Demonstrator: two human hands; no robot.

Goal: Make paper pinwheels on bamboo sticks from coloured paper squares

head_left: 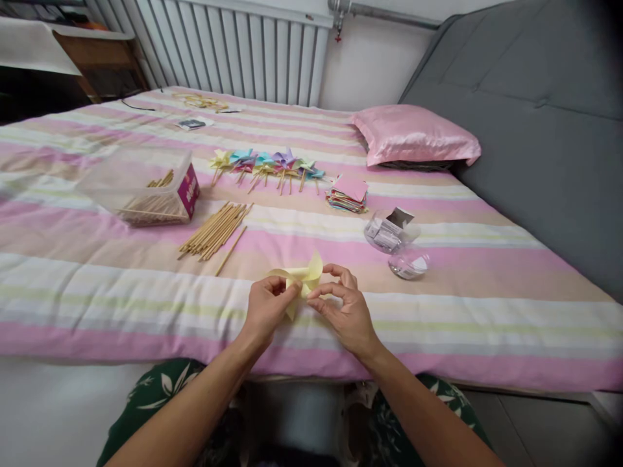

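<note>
A pale yellow paper pinwheel (307, 274) with curled blades is between my two hands, just above the front part of the striped bed. My left hand (268, 303) pinches it near the centre, thumb on top. My right hand (343, 303) has its thumb and index finger closed at the pinwheel's right side, close to the middle; anything small between those fingertips is hidden. Beyond my left hand lies a pile of thin wooden sticks (214, 232), with one stick (231, 251) apart from it.
Finished pinwheels (263, 162) in several colours lie in a row farther back. A clear plastic box (131, 168) at left contains more sticks. Stacked coloured paper squares (348, 193), a clear tub with packets (387, 232) and a smaller round container (409, 264) sit at right, before a pink pillow (416, 133).
</note>
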